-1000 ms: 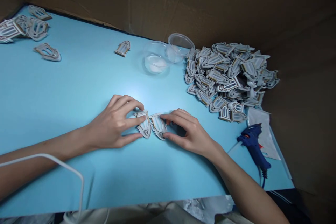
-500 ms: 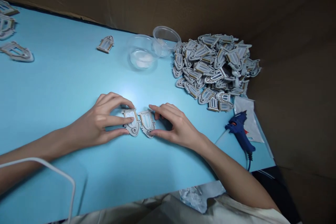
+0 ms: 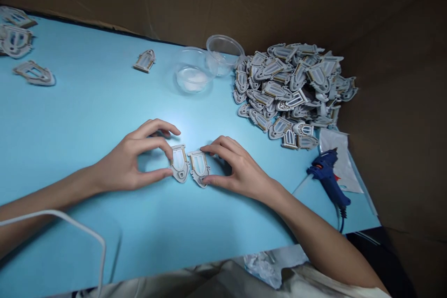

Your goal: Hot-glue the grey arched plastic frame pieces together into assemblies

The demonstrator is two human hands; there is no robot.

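Two small grey window-shaped pieces lie side by side on the blue table [image 3: 87, 116], touching each other. My left hand [image 3: 134, 160] pinches the left piece [image 3: 179, 163] between thumb and fingertips. My right hand [image 3: 237, 170] pinches the right piece [image 3: 199, 166] the same way. Both pieces rest flat on the table, pointed ends toward me.
A large heap of the same grey pieces [image 3: 293, 91] sits at the right rear. Two clear plastic tubs [image 3: 195, 72] stand beside it. A blue glue gun [image 3: 328, 179] lies at the right edge. Single pieces [image 3: 145, 60] and a small group [image 3: 16, 39] lie far left. Cardboard walls surround the table.
The two pieces have stayed pressed together while both hands shifted grip slightly; my left fingers have lifted a little. The camera has swung about.
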